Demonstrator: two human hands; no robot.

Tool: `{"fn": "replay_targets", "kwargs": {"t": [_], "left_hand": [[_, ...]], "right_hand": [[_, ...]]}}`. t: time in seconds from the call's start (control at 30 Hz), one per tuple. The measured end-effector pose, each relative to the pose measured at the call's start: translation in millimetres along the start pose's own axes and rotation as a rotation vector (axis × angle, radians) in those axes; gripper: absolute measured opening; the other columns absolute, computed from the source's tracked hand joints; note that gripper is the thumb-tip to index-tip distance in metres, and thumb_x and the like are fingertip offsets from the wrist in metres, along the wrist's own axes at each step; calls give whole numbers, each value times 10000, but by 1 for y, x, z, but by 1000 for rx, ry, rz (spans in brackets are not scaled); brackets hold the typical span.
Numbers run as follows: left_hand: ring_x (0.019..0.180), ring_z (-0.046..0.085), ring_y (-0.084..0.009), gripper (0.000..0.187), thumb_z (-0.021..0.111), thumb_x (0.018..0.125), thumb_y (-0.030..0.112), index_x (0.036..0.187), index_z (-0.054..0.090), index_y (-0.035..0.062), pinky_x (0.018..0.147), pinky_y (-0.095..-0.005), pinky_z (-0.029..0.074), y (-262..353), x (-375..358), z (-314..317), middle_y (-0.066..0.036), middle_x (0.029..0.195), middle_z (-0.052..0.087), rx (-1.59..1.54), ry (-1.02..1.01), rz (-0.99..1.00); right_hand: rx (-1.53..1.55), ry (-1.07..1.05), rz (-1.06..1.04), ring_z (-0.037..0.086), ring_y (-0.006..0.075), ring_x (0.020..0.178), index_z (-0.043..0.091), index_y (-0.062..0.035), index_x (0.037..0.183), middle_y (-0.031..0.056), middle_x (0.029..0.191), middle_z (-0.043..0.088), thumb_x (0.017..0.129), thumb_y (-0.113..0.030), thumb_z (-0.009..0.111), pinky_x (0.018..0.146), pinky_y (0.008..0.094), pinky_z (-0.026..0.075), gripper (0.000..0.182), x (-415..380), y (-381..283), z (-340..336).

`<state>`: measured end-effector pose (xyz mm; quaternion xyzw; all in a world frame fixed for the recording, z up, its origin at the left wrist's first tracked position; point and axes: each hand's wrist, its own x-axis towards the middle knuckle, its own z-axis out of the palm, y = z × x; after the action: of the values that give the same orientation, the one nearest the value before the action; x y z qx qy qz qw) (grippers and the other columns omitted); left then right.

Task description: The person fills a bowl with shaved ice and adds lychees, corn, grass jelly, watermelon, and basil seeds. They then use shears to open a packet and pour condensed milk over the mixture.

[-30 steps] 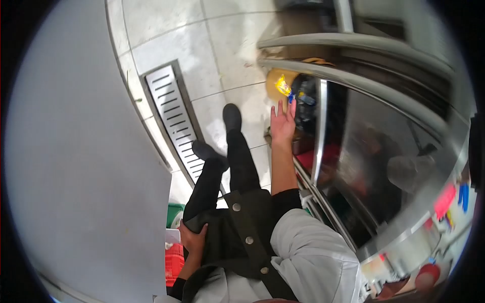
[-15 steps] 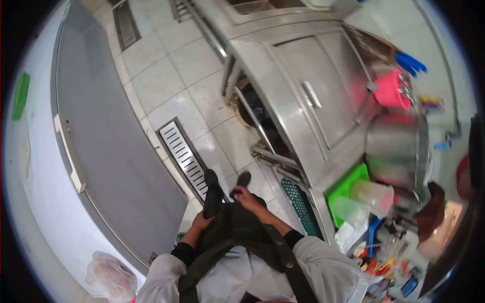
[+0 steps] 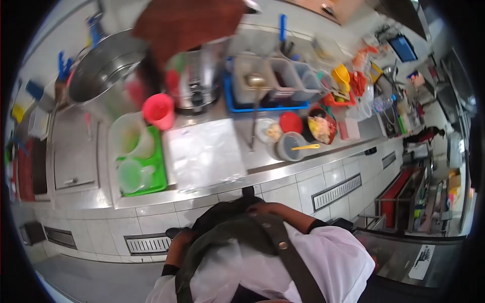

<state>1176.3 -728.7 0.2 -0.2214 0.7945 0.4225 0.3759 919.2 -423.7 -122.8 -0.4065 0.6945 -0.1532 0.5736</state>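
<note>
My left hand (image 3: 185, 237) hangs at the left side of my dark apron (image 3: 217, 222). Its fingers are mostly hidden by the cloth. In front of the apron is my right hand (image 3: 260, 208), its fingers lying loosely on the fabric with nothing seen in them. Both hands are below the steel counter's front edge (image 3: 275, 180) and apart from it. Closest on the counter are a clear plastic sheet or bag (image 3: 206, 156), a round tub (image 3: 290, 147) with a yellow spoon (image 3: 306, 147), and a bowl of chopped food (image 3: 322, 126).
A green tray (image 3: 159, 174) carries translucent jugs (image 3: 132, 136). A pink cup (image 3: 158, 111) and large steel pot (image 3: 108, 76) stand behind. A blue tray (image 3: 232, 103) holds tubs and a ladle (image 3: 256, 83). Floor drains (image 3: 337, 191) lie below; a person (image 3: 427, 134) stands far right.
My view has turned right, from the floor and steel cabinet to the counter with tubs and trays. My right hand has come back against the apron; my left stays at my side.
</note>
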Motion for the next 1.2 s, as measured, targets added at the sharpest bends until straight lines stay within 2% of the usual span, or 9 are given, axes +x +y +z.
{"fn": "replay_targets", "kwargs": {"t": [0.1,0.17,0.23,0.3,0.37,0.5,0.7,1.0,1.2], "left_hand": [[1030,531,-347,467,412,874,421,1065,583,30,876,-385,410,116,67,6,-219,1079,559,-123,-132,122],[919,578,-342,388,474,870,355,997,609,15,813,-372,435,212,76,-2,-205,928,617,-202,15,215],[854,598,-284,308,561,841,268,1009,599,13,771,-343,450,241,117,3,-189,916,617,-298,132,506],[793,559,-129,303,581,841,188,1108,552,48,699,-280,455,278,128,-4,-98,919,611,-503,173,440],[740,576,-117,398,595,830,171,1185,473,37,629,-254,459,313,130,-15,-99,940,601,-507,269,477],[726,601,-143,425,599,829,165,1178,401,23,580,-263,482,338,167,-7,-116,953,579,-426,397,491],[696,635,-206,307,603,819,137,984,367,29,565,-297,521,361,182,-10,-131,806,557,-845,274,254],[663,602,-175,195,478,828,18,918,320,88,626,-317,548,347,211,-1,-64,794,486,-1127,102,467],[619,592,-155,154,419,822,10,899,312,90,600,-300,544,373,202,2,-48,776,457,-1061,203,488]], "right_hand": [[115,112,-174,587,226,895,618,-59,979,99,919,639,799,-308,584,805,349,446,309,-109,6,-77],[230,135,151,608,177,760,643,-47,868,70,800,652,815,-307,580,715,323,480,273,-181,-34,-144],[328,208,250,594,124,661,641,-49,790,68,714,635,794,-242,626,609,282,487,193,-218,-15,-176],[434,505,301,562,113,576,587,-46,762,80,764,575,717,-233,720,508,255,465,233,-233,-2,-200],[767,928,78,551,109,582,546,-19,999,47,777,519,726,-151,711,503,236,450,345,-226,4,-209],[1109,925,-241,533,96,576,457,-15,1188,36,797,508,781,-74,642,516,218,441,450,-191,0,-221],[845,1063,-278,534,87,578,550,-4,1024,40,712,549,900,-145,492,523,221,450,197,-152,-25,-213],[1070,1206,-345,529,92,582,547,-10,1000,44,695,551,914,-150,464,550,220,441,184,-169,-19,-202],[362,1100,-487,576,121,672,584,-3,973,89,798,589,862,-65,503,619,237,462,152,-202,-20,-222]]}}
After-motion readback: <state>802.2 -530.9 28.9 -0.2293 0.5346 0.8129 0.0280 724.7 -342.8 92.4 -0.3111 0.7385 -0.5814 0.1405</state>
